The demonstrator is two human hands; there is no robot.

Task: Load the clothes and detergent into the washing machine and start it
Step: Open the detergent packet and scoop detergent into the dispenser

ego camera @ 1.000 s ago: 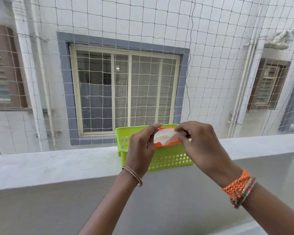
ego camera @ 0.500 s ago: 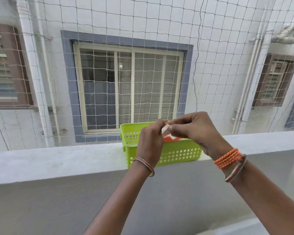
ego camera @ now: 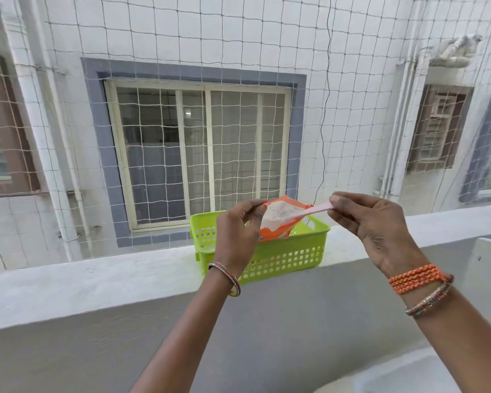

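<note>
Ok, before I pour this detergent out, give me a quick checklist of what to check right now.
1. Orange detergent packet gripped by left hand: ok.
2. Pale strip at the packet's top pinched by right hand: ok.
3. Packet mouth open: ok, white inside shows.
4. Packet held over lime-green plastic basket, to catch spills: ok.
5. Basket steady on grey concrete ledge: ok.
6. Washing machine ready: cannot tell, not in view.
</note>
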